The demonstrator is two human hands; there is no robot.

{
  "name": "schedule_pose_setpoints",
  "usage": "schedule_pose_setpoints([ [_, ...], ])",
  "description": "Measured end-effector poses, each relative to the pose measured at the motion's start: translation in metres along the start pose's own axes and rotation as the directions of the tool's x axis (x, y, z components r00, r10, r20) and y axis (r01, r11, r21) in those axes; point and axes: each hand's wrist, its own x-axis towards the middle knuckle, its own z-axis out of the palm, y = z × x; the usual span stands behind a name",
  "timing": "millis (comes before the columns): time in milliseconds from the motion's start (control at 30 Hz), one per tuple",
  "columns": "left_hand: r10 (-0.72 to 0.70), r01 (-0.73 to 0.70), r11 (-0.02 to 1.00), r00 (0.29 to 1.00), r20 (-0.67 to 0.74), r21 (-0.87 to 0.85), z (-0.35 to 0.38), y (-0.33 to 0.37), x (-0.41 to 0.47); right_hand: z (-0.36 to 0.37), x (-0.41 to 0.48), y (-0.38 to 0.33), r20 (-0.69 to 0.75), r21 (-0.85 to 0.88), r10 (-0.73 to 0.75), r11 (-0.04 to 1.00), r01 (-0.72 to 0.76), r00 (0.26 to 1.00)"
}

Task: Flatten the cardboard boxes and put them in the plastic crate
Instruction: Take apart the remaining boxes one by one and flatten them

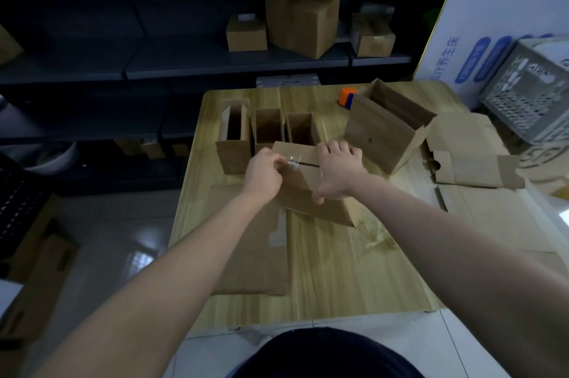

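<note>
The person's left hand (264, 174) pinches the loose end of a clear tape strip (294, 160) between thumb and fingertips, the fingers curled tight round it. The strip runs along the top seam of a closed cardboard box (295, 192) that stands on the wooden table (323, 270), near its middle. The right hand (338, 171) lies across the top of that same box and holds it, its fingers bent over the far top edge and its thumb pressed against the near face.

Just behind this box three open-topped boxes stand upright in a row: the left box (234, 143), the middle box (268, 128) and the right-hand one (300, 128). To their right a larger open box (385, 134) sits tilted, with a small orange and blue object (347, 98) just beyond it. A flattened cardboard sheet (252, 248) lies on the table under the person's left forearm, and more flattened pieces (474, 171) lie at the table's right side. The grey plastic crate (529, 100) stands off the table's far right corner, well apart from both hands. Dark shelving (215, 66) behind the table carries several closed cartons (303, 23)
</note>
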Motion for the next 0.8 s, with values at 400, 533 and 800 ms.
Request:
schedule_pose_setpoints([
  [400,0.02,-0.018,1.0,0.995,0.1,-0.015,-0.005,0.017,0.012,0.0,-0.004,0.0,-0.089,-0.094,-0.068,0.994,0.059,0.994],
  [533,0.068,-0.069,0.996,0.998,0.016,0.063,-0.006,0.015,0.016,0.003,-0.007,0.008,-0.092,-0.041,-0.049,0.998,0.045,0.995],
  [800,-0.336,0.256,0.913,0.914,-0.229,-0.319,-0.008,-0.009,0.029,0.0,-0.024,0.048,-0.135,0.038,-0.048,0.998,0.054,0.99],
])
